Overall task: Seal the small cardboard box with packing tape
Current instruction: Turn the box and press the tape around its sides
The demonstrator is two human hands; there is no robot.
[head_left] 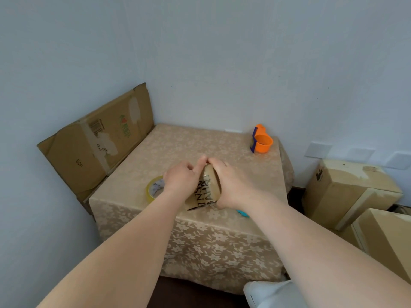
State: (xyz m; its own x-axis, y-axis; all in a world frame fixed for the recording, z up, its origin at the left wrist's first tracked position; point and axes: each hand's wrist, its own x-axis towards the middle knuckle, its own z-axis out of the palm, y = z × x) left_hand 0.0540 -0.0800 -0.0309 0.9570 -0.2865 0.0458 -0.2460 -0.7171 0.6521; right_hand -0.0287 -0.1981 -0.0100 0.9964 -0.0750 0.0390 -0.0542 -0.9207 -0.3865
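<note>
The small cardboard box [206, 190], brown with black lettering, is tilted up on the middle of the table between my hands. My left hand [181, 178] presses on its left side with fingers at the top edge. My right hand [231, 185] wraps its right side, thumb near the bottom. Both hands meet at the box's upper corner. A roll of clear tape with a yellowish rim [154, 188] lies flat just left of my left wrist, partly hidden by it. Tape on the box itself cannot be made out.
The table [200, 143] has a beige flowered cloth. An orange and purple tape dispenser [260, 140] stands at its far right corner. A teal object [242, 213] peeks from under my right wrist. Flattened cardboard [95, 141] leans against the left wall. Cardboard boxes [347, 190] stand on the right.
</note>
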